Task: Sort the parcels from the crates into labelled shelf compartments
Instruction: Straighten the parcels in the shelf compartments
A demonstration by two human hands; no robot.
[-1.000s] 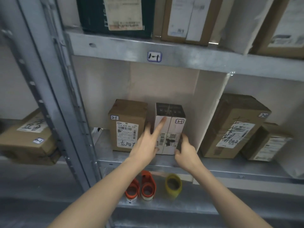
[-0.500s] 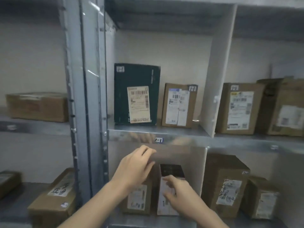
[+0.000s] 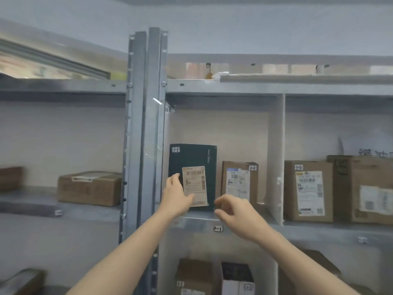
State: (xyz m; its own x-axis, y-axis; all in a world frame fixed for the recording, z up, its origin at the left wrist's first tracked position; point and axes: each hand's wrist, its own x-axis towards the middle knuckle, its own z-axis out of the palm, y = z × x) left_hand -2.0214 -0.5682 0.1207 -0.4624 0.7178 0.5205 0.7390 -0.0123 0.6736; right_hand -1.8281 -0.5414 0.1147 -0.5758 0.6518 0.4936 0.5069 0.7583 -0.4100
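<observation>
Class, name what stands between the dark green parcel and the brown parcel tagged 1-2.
Head view: a smaller brown parcel, then the white divider panel, stand between the dark green parcel and the 1-2 parcel.

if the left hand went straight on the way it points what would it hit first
Most likely the dark green box: the left hand points up and forward at its left front, beside the white label. Whether the fingers already touch it is unclear from this one view.
</observation>
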